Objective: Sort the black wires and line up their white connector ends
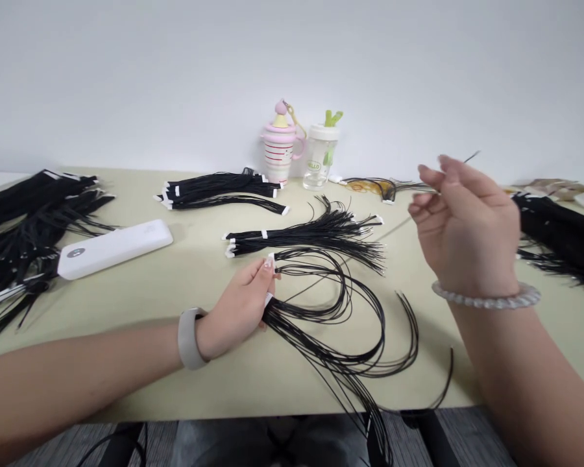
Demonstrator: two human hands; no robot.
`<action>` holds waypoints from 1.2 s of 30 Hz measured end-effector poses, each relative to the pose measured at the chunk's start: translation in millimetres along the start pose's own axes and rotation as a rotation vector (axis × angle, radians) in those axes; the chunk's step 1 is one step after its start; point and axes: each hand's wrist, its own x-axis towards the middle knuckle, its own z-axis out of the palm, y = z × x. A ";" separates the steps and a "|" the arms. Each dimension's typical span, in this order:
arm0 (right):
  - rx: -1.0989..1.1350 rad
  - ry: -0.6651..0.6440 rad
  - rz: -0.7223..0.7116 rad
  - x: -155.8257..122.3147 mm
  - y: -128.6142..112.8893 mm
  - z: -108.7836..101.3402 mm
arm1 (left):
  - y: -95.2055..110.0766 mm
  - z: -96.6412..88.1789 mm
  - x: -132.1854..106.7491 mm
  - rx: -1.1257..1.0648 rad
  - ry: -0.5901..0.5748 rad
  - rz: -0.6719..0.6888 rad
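Note:
My left hand (241,295) is closed round the white-connector end of a black wire harness (331,350). The harness's thin wires loop out to the right, and some hang over the table's front edge. My right hand (467,224) is raised over the right side of the table, thumb and fingers pinched on a thin black wire (473,156) whose tip sticks out above them. How that wire runs below the fingers is hard to make out. Just beyond my left hand lies another bundle of black wires (306,237) with white connectors at its left end.
More black wire bundles (219,188) lie behind, with heaps at the left (24,227) and right (559,233). A white power bank (117,248) rests at the left. By the wall stand a pink-lidded striped cup (278,152) and a clear bottle (318,162).

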 end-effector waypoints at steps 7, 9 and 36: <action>-0.303 -0.497 0.207 -28.3 -9.6 22.1 | 0.9 -0.4 -2.1 0.011 -0.042 0.089; -0.452 -0.703 0.127 -41.2 -10.5 30.6 | 2.4 -0.4 -2.9 0.023 -0.047 0.098; -0.622 -0.897 -0.065 -60.4 5.0 45.2 | 7.0 -0.2 -4.6 0.133 -0.066 0.176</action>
